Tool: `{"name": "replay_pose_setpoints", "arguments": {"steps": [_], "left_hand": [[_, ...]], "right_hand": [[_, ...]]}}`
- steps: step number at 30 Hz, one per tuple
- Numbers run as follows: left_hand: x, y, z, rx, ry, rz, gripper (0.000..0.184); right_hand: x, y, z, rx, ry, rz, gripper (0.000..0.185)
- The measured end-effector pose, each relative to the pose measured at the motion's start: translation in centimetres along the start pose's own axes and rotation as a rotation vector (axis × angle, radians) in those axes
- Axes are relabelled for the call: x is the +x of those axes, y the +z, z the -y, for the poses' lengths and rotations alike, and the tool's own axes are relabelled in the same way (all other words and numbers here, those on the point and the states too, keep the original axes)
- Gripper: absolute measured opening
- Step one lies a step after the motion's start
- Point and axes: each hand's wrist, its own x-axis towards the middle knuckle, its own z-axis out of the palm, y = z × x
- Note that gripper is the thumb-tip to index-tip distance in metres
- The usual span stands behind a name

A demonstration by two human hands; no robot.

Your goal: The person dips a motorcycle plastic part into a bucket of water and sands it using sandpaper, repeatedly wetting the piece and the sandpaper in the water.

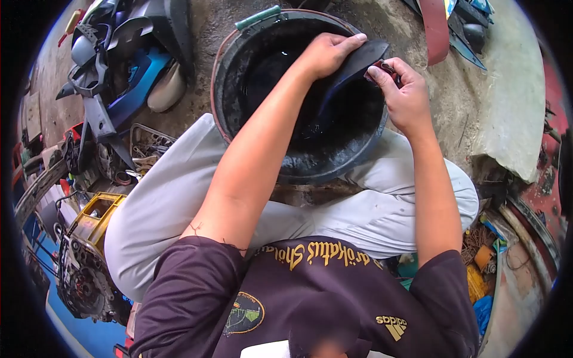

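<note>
A round black basin (331, 164) with dark liquid in it sits on the floor between my legs. Over its far right side, my left hand (334, 53) is closed on a dark curved panel (367, 56), thumb along its upper edge. Close by at the panel's right end, my right hand (401, 89) pinches a small dark red piece (384, 67), partly hidden by the fingers. Whether that piece touches the panel I cannot tell.
Black and blue plastic fairings (140, 83) lie at the upper left. A yellow crate (98, 212) and a metal engine part (89, 280) are at the left. A pale slab (507, 89) and a red curved panel (434, 30) lie at the right.
</note>
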Motion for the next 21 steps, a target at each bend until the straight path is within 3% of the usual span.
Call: {"name": "replay_pose_setpoints", "arguments": {"steps": [1, 4, 8, 12, 15, 21], "left_hand": [[-0.2, 0.1, 0.0, -0.123, -0.001, 0.024, 0.054], [-0.2, 0.4, 0.0, -0.072, 0.024, 0.065, 0.051], [-0.6, 0.4, -1.0, 0.027, 0.014, 0.038, 0.049], [-0.5, 0.6, -0.8, 0.020, 0.006, 0.048, 0.049], [-0.4, 0.4, -0.5, 0.015, 0.025, 0.046, 0.049], [0.1, 0.3, -0.3, 0.005, 0.016, 0.062, 0.049]], "right_hand": [[-0.3, -0.2, 0.0, -0.055, -0.012, -0.022, 0.015], [-0.1, -0.5, -0.8, 0.050, 0.108, -0.118, 0.015], [-1.4, 0.2, -0.1, 0.177, 0.007, -0.232, 0.016], [-1.5, 0.6, 0.8, -0.047, 0.023, -0.201, 0.016], [-1.1, 1.0, 1.1, -0.224, -0.172, -0.274, 0.016], [-1.3, 1.9, 0.7, -0.144, -0.066, -0.258, 0.017]]}}
